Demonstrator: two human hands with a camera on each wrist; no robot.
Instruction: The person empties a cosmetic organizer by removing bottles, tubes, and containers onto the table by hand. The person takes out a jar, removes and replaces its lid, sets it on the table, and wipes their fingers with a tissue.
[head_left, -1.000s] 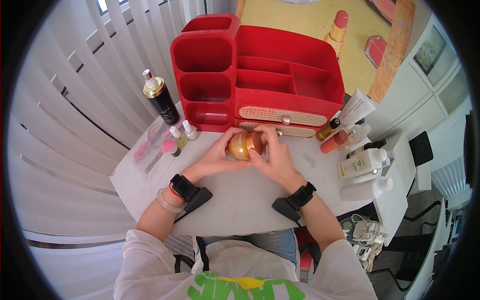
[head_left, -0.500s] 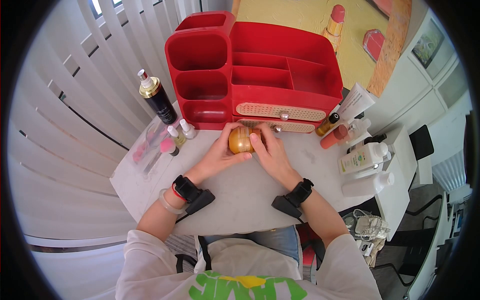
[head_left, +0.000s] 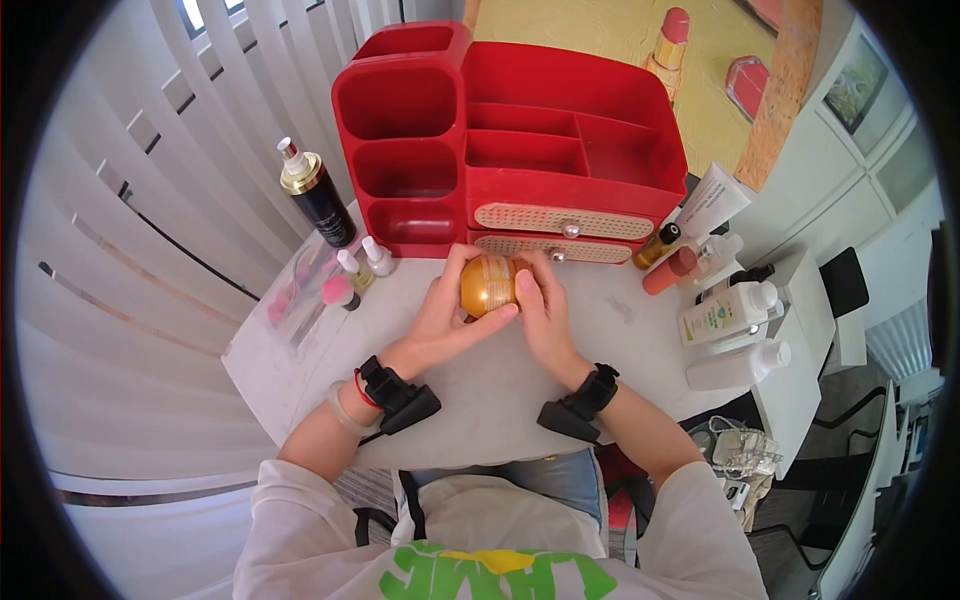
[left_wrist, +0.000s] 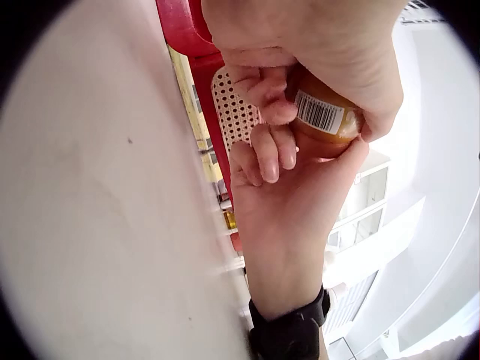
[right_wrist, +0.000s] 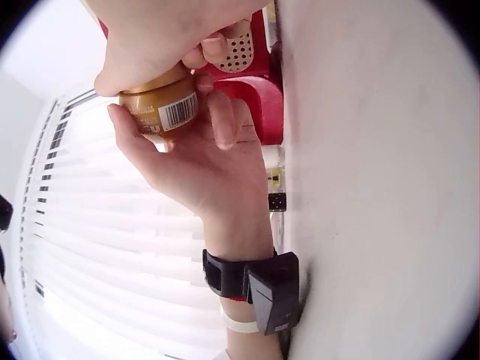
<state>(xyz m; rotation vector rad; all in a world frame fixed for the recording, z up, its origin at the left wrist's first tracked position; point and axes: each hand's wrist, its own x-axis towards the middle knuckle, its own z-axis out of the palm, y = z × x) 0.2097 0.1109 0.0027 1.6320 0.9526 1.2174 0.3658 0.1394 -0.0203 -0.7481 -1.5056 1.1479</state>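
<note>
A round gold cosmetic jar is held between both hands in front of the red organizer. My left hand curls round the jar's left side, its thumb along the near side. From the right, my right hand grips the other end, with the thumb laid on the jar. A barcode label shows on the jar in the left wrist view. In the right wrist view the jar sits between the fingers and thumb of the left hand, while the right hand covers its cap end.
Behind the hands stands the red organizer with compartments and two drawers. At left on the white table are a dark pump bottle, nail polish bottles and a pink-topped brush. White bottles and a tube line the right edge.
The jar has turned in the hands: its brown cap end faced right and showed earlier, and now the gold body shows with the cap end covered. Both hands have shifted their grip slightly.
</note>
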